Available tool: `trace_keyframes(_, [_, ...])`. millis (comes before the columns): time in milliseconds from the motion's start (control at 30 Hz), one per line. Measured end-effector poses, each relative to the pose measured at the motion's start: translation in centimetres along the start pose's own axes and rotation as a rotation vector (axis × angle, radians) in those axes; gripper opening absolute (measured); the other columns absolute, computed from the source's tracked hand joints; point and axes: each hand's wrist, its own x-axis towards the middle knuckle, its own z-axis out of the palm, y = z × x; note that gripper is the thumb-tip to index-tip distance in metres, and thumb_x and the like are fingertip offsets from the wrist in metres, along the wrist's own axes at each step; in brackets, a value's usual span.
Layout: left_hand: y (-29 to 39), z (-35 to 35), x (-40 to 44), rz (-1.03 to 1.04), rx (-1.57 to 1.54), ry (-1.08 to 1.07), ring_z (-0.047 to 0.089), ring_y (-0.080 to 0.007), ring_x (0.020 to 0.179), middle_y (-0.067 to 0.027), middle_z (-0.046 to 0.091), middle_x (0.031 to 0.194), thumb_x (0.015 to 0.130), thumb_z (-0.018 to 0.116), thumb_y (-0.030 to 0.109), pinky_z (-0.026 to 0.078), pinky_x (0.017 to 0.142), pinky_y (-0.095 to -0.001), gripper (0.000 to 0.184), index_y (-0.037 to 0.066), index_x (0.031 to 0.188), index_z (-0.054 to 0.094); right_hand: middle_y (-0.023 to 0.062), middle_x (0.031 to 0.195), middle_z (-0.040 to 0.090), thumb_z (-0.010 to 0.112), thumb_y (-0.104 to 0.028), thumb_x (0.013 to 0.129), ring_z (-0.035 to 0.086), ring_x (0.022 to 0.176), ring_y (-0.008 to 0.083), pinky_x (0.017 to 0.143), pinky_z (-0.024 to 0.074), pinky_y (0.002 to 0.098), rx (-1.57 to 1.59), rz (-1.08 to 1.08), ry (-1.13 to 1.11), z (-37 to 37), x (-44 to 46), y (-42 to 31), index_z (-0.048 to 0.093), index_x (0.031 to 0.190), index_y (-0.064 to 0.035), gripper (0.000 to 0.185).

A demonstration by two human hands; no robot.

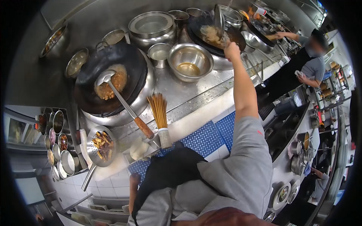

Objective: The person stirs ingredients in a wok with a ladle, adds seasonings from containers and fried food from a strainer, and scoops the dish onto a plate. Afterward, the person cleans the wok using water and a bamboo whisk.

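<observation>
Just right of the steel bowl (190,62), the right hand (232,51) is holding a metal utensil (219,19) over the wok (195,30).
The right hand is curling closely, apparently about the utensil's handle; the left hand (134,178) is hanging well apart, on the bowl's near left, and whether its fingers are spread or closed cannot be told. Beyond and right of the bowl, the metal utensil's long axis is running steeply from the grip, its broad end pointing toward the wok's far side and slightly leftward. Good control probably means keeping the wrist firm, so that food (211,34) is not splashing toward the bowl.
</observation>
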Motion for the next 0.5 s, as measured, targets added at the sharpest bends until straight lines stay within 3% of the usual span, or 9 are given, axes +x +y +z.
trace_keyframes(67, [0.8, 0.0, -0.8, -0.023, 0.025, 0.054, 0.057, -0.0145, 0.054, -0.0053, 0.063, 0.069, 0.081, 0.064, 0.014, 0.045, 0.046, -0.0328, 0.027, -0.003, 0.101, 0.069, 0.0209, 0.098, 0.072, 0.053, -0.01, 0.084, 0.072, 0.087, 0.0347, 0.078, 0.0555, 0.0433, 0.211, 0.147, -0.03, -1.3, 0.9, -1.2, 0.053, 0.142, -0.0228, 0.059])
trace_keyframes(100, [1.1, 0.1, -1.1, -0.034, 0.036, 0.08, 0.057, -0.0149, 0.054, -0.0056, 0.064, 0.07, 0.082, 0.064, 0.014, 0.045, 0.046, -0.033, 0.027, -0.003, 0.102, 0.068, 0.02, 0.095, 0.072, 0.053, -0.01, 0.084, 0.072, 0.083, 0.0329, 0.075, 0.0558, 0.0423, 0.159, 0.118, 0.013, -0.7, 1.8, -0.8, 0.053, 0.142, -0.0225, 0.059])
trace_keyframes(200, [-7.8, 0.0, 2.0, 0.686, 0.479, 0.054, 0.057, -0.0157, 0.054, -0.0076, 0.064, 0.071, 0.082, 0.064, 0.015, 0.045, 0.046, -0.0333, 0.022, -0.002, 0.096, 0.068, 0.0174, 0.083, 0.072, 0.053, -0.008, 0.084, 0.071, 0.067, 0.0253, 0.063, 0.055, 0.0383, 0.106, 0.083, 0.057, 0.6, 3.3, -0.7, 0.054, 0.141, -0.0214, 0.058])
trace_keyframes(300, [-2.4, 0.7, -1.3, 0.027, -0.014, 0.016, 0.057, -0.016, 0.052, -0.0088, 0.062, 0.067, 0.084, 0.062, 0.018, 0.045, 0.045, -0.0336, 0.018, 0.001, 0.083, 0.067, 0.017, 0.076, 0.07, 0.052, -0.005, 0.081, 0.07, 0.06, 0.025, 0.058, 0.0534, 0.0375, 0.299, 0.19, -0.167, -0.9, 1.4, -1.5, 0.055, 0.141, -0.0211, 0.062])
trace_keyframes(400, [-0.9, 0.2, -0.8, 0.144, 0.057, -0.06, 0.057, -0.0161, 0.051, -0.0099, 0.061, 0.063, 0.084, 0.063, 0.021, 0.044, 0.044, -0.0337, 0.02, 0.002, 0.08, 0.067, 0.0172, 0.07, 0.069, 0.048, -0.003, 0.08, 0.067, 0.053, 0.0238, 0.052, 0.0514, 0.0376, 0.131, -0.062, -0.143, -2.9, 0.7, 0.2, 0.055, 0.141, -0.0201, 0.063])
trace_keyframes(433, [-0.5, 0.4, -0.6, 0.079, 0.082, -0.088, 0.057, -0.0166, 0.051, -0.01, 0.061, 0.063, 0.084, 0.063, 0.022, 0.044, 0.044, -0.0341, 0.021, 0.002, 0.083, 0.068, 0.0159, 0.064, 0.066, 0.047, -0.003, 0.08, 0.063, 0.046, 0.0223, 0.048, 0.0499, 0.0364, 0.144, 0.019, -0.185, -5.5, -0.7, -0.3, 0.057, 0.139, -0.0194, 0.062])
trace_keyframes(500, [1.1, 0.4, 0.0, -0.045, 0.141, -0.14, 0.058, -0.0177, 0.051, -0.0101, 0.06, 0.061, 0.084, 0.064, 0.023, 0.045, 0.044, -0.035, 0.023, 0.001, 0.089, 0.071, 0.0143, 0.062, 0.066, 0.047, -0.004, 0.081, 0.061, 0.044, 0.0209, 0.047, 0.0498, 0.0361, 0.135, -0.014, -0.159, -7.4, -2.0, -0.8, 0.057, 0.139, -0.0202, 0.06])
